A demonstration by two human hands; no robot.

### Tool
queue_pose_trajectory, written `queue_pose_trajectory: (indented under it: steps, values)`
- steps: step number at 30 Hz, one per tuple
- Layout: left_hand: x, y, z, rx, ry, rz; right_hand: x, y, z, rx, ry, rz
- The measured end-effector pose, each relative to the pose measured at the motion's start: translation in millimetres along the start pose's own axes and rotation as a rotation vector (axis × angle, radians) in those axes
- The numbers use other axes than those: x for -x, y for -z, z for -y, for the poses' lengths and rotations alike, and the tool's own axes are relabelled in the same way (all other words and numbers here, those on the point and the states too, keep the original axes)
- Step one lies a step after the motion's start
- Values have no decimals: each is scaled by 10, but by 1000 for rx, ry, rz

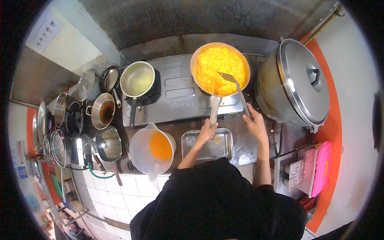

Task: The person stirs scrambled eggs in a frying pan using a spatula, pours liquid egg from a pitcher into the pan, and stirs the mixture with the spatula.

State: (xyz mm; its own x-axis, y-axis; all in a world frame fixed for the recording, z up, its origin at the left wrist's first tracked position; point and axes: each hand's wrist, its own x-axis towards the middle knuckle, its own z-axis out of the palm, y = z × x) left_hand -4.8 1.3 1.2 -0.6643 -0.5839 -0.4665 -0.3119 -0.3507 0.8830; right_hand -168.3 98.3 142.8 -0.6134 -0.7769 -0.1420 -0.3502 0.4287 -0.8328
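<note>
Atop the silver metal stove (pixel 182 114), right side: round pale-rimmed pan (pixel 194 65) holding lumpy yellow food (pixel 212 64), just ahead of both hands. Left hand (pixel 207 131) wrapped round the pan's beige handle (pixel 215 108); right hand (pixel 256 122) gripping a grey flat-bladed spatula (pixel 241 96), blade on the food. Nearer the body, dark surface (pixel 246 148): rectangular steel tray (pixel 230 147), translucent plastic jug (pixel 140 146) of orange liquid (pixel 161 146).

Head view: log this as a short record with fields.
left hand: grips the round, beige-handled pan
pan contents: yellow egg-like food
right hand: holds the long grey spatula, blade over the food
stove: flat silver metal, black-handled round pan at left
counter: dark; translucent plastic jug with orange liquid, left of rectangular metal tray
right of stove: large lidded grey metal pot
</note>
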Motion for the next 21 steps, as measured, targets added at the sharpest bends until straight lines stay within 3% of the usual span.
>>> queue_pose_trajectory:
  steps: [6, 21]
  values:
    - [22, -7, -54, 31, 31, -7, -52, -73, -305, -71, 119, 12]
    - [3, -3, 13, 19, -3, -7, -53, -50, -371, -63, 145, 11]
